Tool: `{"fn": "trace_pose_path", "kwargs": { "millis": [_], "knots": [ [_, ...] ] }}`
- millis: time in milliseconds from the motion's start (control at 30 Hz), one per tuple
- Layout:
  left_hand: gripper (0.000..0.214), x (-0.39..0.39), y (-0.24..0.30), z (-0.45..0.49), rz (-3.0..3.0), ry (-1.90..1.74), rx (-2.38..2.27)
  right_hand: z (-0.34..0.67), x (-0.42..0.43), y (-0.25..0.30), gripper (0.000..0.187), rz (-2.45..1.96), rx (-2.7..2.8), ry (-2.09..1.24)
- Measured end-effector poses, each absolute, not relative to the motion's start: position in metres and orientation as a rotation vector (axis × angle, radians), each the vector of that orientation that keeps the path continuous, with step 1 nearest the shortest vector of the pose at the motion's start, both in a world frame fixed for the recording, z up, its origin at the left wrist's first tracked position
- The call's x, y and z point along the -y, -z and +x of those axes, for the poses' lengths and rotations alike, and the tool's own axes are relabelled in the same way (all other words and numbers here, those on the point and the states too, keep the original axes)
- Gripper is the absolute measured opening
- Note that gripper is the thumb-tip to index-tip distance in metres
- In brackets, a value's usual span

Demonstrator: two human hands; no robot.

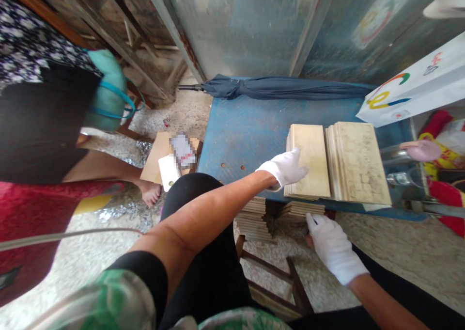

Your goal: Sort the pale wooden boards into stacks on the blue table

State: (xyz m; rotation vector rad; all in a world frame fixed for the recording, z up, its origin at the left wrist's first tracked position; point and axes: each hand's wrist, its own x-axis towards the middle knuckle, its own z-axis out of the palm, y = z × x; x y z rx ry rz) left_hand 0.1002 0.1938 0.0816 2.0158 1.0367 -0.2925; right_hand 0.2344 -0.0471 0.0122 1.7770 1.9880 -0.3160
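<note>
**Grip state, right half**

Left hand (288, 169) is held part-open over a board stack (313, 161), right of centre. Right hand (332, 247) is held part-curled beside a lower stack (301, 209), lower right. Whether anything is gripped cannot be told.
</note>
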Motion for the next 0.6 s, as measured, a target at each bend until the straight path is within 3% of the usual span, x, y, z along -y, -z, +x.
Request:
{"fn": "trace_pose_path", "kwargs": {
  "millis": [167, 600],
  "knots": [
    [0.069, -0.193, -0.079, 0.101, 1.968, 0.261, -0.965, 0.230, 0.050, -0.013, 0.044, 1.804, -1.933, 0.387],
    [0.057, -0.182, -0.096, 0.095, 2.001, 0.347, -0.892, 0.224, 0.049, -0.016, 0.030, 1.943, -1.623, 0.775]
  ]
}}
